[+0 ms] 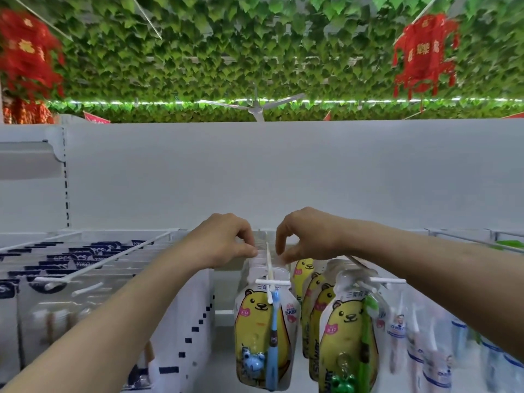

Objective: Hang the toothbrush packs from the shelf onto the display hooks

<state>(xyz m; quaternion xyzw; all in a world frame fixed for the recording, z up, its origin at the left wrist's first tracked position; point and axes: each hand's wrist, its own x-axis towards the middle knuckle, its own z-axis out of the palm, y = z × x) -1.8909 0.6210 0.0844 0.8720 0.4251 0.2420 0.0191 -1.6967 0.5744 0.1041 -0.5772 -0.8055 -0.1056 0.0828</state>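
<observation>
Head view: both hands reach up to the back of a white hook (268,262) on a white shelf unit. Left hand (226,241) and right hand (304,236) each have fingers curled down, pinching the top of a clear pack (279,260) at either side of the hook, so both grips are grasping that pack. It sits at the rear of the hook, behind a bear pack (265,333) with a blue toothbrush (273,344) that hangs at the front. Just right, a second hook (374,280) carries more bear packs (348,336), the front one with a green brush. Dark-labelled packs (56,262) hang in rows at left. Leaf garlands (226,52) and red lanterns (424,55) hang overhead.
</observation>
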